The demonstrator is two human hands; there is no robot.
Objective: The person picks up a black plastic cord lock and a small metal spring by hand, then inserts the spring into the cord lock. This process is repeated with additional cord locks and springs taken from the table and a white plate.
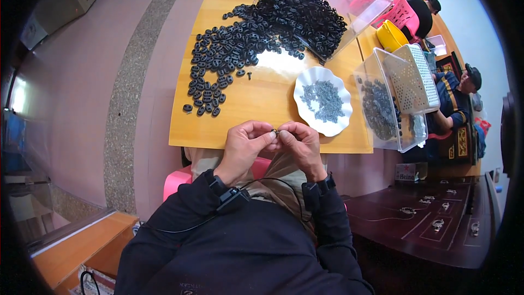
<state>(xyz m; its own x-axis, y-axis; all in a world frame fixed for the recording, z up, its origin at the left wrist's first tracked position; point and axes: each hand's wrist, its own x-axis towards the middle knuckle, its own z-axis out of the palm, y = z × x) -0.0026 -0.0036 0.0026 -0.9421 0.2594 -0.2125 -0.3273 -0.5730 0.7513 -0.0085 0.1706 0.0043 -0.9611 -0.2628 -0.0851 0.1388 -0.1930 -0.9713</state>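
Close to the table's near edge, my left hand (pixel 243 145) and my right hand (pixel 303 148) meet fingertip to fingertip. Both are closed in a pinch on a small dark piece (pixel 275 130) with a brassy glint; the fingers mostly cover it, so its kind cannot be told. Right of my hands is a white wavy-rimmed plate (pixel 334 129) with a heap of small grey screws (pixel 326 101). Black oval pieces with two holes (pixel 218 57) spread over the table's left side and rise into a big pile (pixel 297 16) farther back. A lone dark screw (pixel 249 76) stands near them.
A clear plastic box (pixel 363 3) lies tipped behind the pile. At the right edge, a clear bin (pixel 404 139) holds more black parts, with a white perforated basket (pixel 417 79) against it. Beyond are a yellow bowl (pixel 392 36), a pink chair (pixel 403 13) and a seated person (pixel 450 98).
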